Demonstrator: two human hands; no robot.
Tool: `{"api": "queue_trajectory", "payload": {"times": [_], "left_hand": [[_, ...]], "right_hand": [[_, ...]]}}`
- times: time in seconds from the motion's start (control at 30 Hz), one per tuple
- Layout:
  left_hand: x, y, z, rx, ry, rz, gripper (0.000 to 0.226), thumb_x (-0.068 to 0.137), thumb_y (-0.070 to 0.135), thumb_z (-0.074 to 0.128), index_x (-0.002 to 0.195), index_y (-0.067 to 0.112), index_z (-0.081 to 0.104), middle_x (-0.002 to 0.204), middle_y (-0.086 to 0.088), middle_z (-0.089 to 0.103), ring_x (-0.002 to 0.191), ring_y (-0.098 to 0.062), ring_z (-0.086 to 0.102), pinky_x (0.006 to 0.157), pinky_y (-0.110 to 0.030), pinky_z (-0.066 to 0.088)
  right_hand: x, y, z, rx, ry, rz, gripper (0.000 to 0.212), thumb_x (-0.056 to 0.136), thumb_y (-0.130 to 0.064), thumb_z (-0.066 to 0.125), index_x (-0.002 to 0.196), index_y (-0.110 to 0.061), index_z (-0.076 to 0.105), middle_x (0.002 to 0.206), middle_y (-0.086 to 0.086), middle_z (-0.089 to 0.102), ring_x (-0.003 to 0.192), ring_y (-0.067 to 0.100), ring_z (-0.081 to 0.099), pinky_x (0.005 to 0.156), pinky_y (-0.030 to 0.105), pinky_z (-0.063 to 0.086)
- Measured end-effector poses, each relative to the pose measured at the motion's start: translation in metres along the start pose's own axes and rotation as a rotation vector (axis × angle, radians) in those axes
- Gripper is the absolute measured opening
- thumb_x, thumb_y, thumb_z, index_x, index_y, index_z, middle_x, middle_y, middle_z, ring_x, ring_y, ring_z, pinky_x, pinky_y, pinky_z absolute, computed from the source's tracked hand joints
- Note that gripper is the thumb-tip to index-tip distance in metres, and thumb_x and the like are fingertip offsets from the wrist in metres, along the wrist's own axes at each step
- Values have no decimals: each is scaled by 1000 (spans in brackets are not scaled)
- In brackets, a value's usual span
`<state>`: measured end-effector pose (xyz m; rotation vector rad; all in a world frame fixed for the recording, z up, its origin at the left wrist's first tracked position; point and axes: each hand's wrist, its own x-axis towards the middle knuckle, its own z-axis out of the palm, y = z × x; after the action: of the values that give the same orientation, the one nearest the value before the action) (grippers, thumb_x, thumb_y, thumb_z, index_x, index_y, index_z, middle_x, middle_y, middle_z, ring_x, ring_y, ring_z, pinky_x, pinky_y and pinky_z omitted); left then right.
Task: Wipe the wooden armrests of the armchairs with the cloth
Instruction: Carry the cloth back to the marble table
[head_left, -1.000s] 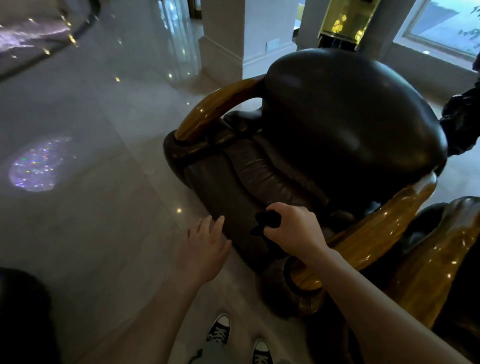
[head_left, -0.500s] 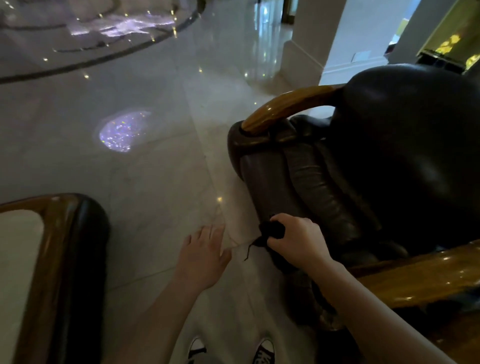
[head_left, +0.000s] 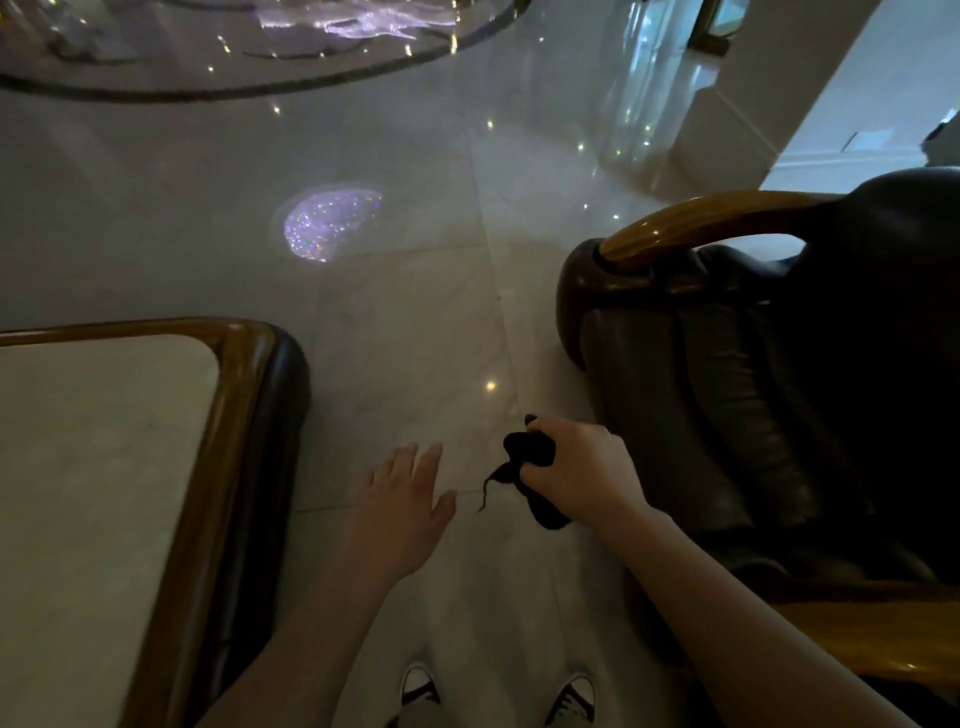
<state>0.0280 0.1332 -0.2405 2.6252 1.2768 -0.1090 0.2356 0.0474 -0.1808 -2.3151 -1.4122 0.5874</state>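
A black cloth is gripped in the closed right hand, held just left of the dark leather armchair. The left hand is spread open and empty, further left. A wooden armrest is seen atop the armchair's far side.

Cloth: black, bunched in the right hand, a thread dangling.
Far armrest: glossy curved amber wood.
Near armrest: lower right, dim.
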Motion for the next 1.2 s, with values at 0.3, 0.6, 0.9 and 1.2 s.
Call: {"api": "queue_trajectory", "payload": {"times": [0.3,0.6,0.9,1.2], "left_hand": [[-30,-98,-19,-56,20,-76,62,99,51,34,153,21,24,148,-5,41,134,-25,41,108,-42,34],[-62,-176,-19,-136,9,-242,60,98,48,40,150,21,27,151,-6,37,141,-25,34,112,-49,30],[-70,-217,-10,-195,35,-433,62,96,48,39,152,24,25,156,-6,33,145,-25,27,115,-49,20],[-56,-250,-9,-158,18,-654,66,99,55,28,157,28,11,162,-2,21,149,-23,17,120,-50,13]], "right_hand": [[11,-99,47,-7,-30,-64,31,74,-41,70,101,-27,67,81,-8,68,69,8,62,64,35,58],[25,-172,95,-15,-100,-162,29,75,-41,69,100,-26,69,82,-6,69,70,10,64,64,31,57],[63,-216,128,61,-247,-245,26,76,-34,73,99,-24,70,85,-5,68,68,3,60,55,18,49],[126,-249,164,74,-431,-388,15,80,-21,70,93,-14,69,80,4,68,68,12,64,60,31,54]]}}
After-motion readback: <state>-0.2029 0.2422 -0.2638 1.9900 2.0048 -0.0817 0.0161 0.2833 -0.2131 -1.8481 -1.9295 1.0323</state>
